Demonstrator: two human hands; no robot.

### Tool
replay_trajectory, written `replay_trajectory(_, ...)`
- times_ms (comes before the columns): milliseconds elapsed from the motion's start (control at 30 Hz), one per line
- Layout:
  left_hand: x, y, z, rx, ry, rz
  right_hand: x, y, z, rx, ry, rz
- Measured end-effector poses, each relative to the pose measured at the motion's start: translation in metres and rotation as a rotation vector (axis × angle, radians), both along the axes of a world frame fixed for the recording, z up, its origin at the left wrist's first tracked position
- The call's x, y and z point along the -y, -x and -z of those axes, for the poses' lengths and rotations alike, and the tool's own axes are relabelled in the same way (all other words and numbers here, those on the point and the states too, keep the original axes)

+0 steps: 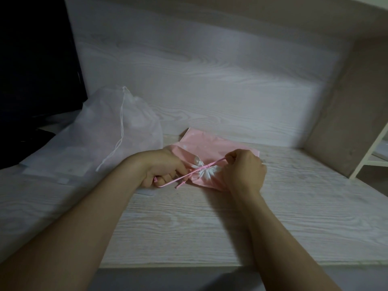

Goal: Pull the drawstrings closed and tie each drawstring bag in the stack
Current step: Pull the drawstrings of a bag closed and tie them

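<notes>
Lying near the middle of the table (210,223), toward its back edge, the pink drawstring bag (212,147) is showing a gathered, puckered mouth between both hands. The left hand (163,168) is curling its fingers around one run of the pink drawstring (171,181), whose knotted ends are trailing on the table just beside it. The right hand (243,170) is pinching another run of the drawstring, with the cord stretching taut across the mouth. A white translucent bag (117,133) with a white cord (121,122) is resting toward the table's left edge, beside a dark object (31,59).
</notes>
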State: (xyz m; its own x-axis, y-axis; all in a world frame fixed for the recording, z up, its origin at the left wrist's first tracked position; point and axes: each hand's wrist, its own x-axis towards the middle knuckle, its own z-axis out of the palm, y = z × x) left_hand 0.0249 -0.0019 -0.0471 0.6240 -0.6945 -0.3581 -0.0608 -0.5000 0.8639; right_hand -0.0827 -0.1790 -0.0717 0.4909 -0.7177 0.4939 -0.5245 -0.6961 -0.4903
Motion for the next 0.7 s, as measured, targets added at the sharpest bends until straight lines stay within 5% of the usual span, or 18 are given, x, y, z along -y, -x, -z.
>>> replay_trajectory(267, 0.01, -0.002, 0.011, 0.278, 0.341, -0.095, 0.001, 0.005, 0.0, 0.056, 0.043, -0.017)
replay_trajectory(467, 0.015, -0.006, 0.029, 1.067, 0.411, -0.175, -0.027, 0.019, -0.01, -0.115, 0.232, -0.092)
replay_trajectory(700, 0.012, -0.004, 0.038, 1.048, 0.291, -0.096, -0.035, 0.026, 0.007, -0.306, 0.241, -0.142)
